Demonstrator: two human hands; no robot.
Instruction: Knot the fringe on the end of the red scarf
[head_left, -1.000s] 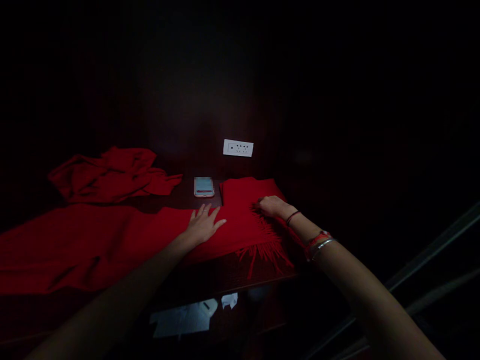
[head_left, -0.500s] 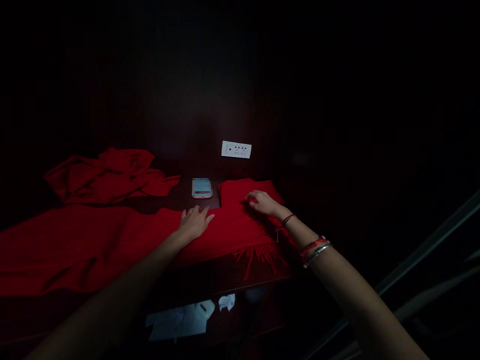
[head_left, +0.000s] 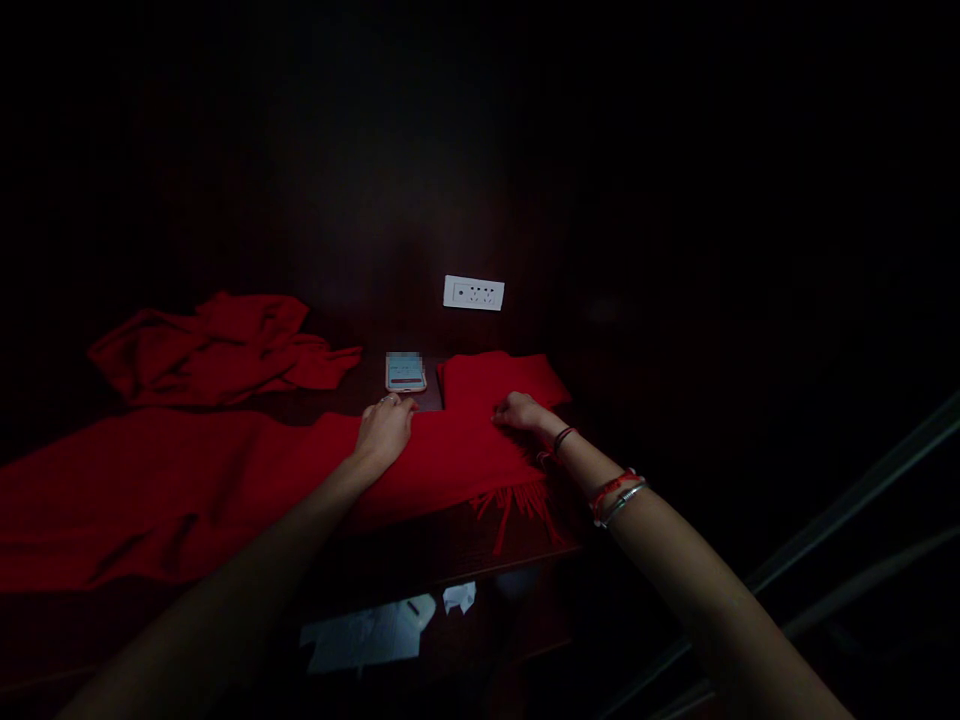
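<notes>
A long red scarf with a fringe at its right end lies spread along the dark tabletop. At the scarf's far edge, just in front of a phone, my left hand has its fingers bent and closed on the fabric. Farther right, my right hand pinches the cloth with its fingertips, close above the fringe. Behind that hand rests a folded red cloth, which meets the scarf. The exact grip of both hands is partly hidden in the dim light.
A crumpled red cloth lies at the back left. On the wall behind is a white socket panel. Below the table edge are papers and a crumpled white piece. Pale bars run diagonally at the lower right.
My left hand's spread fingers have curled in at the scarf's far edge. My right hand has come down slightly onto the cloth and its fingers have closed.
</notes>
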